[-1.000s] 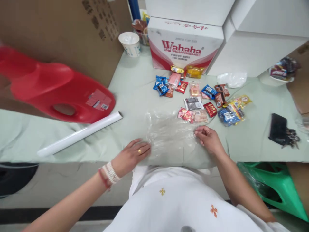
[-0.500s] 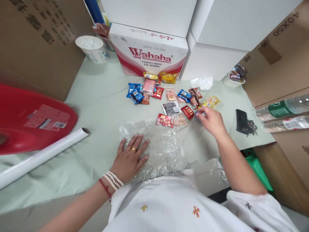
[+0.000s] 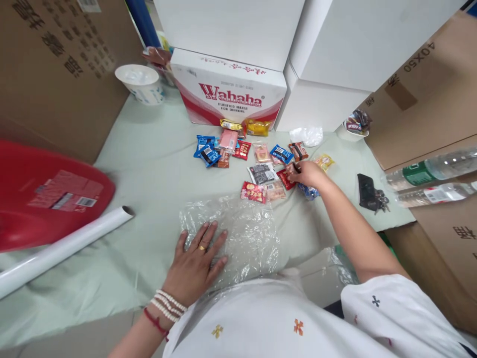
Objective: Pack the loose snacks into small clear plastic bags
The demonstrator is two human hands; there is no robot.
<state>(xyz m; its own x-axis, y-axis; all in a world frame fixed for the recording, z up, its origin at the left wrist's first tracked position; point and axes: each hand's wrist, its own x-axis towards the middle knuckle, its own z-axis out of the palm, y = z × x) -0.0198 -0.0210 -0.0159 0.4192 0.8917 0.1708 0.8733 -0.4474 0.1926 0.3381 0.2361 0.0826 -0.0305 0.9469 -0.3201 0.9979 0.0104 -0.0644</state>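
Note:
My left hand (image 3: 199, 258) lies flat with fingers spread on a clear plastic bag (image 3: 251, 238) at the near edge of the table. My right hand (image 3: 310, 175) pinches a small brown snack packet (image 3: 291, 169), its fingertips partly hidden from me. Just under that packet is a red snack packet (image 3: 285, 180). A blue crumpled wrapper (image 3: 308, 191) lies below the right hand, and a yellow packet (image 3: 324, 161) sits behind it. Around them are a blue packet (image 3: 281, 154), a grey packet (image 3: 263, 173) and a red-and-pink packet (image 3: 254, 192).
A Wahaha water carton (image 3: 231, 94) and white boxes (image 3: 324, 102) stand at the back. To the left are a paper cup (image 3: 143, 94), a red container (image 3: 52, 199) and a white tube (image 3: 67, 248). Keys with a black case (image 3: 367, 191) and plastic bottles (image 3: 432, 169) lie right.
My right hand has moved left from the blue wrapper to the brown packet and taken hold of it. The left hand stays on the bag. The whole view has shifted slightly.

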